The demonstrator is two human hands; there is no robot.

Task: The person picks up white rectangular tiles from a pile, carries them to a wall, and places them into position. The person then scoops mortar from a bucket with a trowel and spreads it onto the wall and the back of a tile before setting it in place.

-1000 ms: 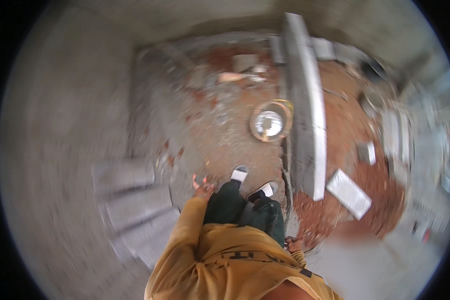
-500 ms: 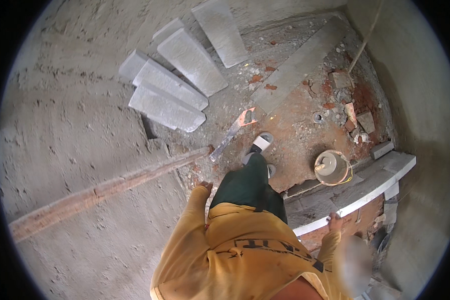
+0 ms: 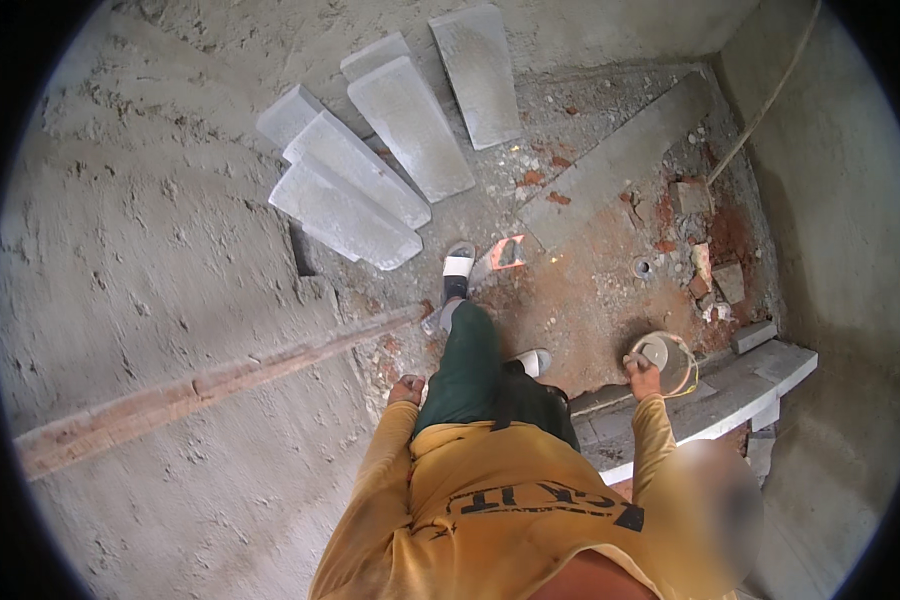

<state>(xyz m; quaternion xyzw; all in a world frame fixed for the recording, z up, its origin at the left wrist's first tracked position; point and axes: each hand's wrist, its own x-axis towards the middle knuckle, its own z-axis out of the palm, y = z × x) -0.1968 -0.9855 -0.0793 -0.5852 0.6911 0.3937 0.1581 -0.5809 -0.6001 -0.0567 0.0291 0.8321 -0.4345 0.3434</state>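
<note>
Pale slabs (image 3: 410,125) lean on a rough wall (image 3: 150,250), presumably to save floor (image 3: 580,295). The left hand (image 3: 406,389) hangs beside the thigh (image 3: 458,375), curled, seemingly empty. A handsaw (image 3: 495,258) lies partly behind a sandal (image 3: 458,266). Walkable floor leads to the right hand (image 3: 643,374), at the rim of a bucket (image 3: 682,365); whether it grips cannot be told. Beyond, a low block wall (image 3: 740,385) bounds movement.

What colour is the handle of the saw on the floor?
The saw handle is orange, best seen in the head view.

Debris-strewn floor (image 3: 580,290), orange-handled saw (image 3: 496,257), long grey board (image 3: 625,155), bucket (image 3: 682,358), brick pieces (image 3: 730,283)
</note>
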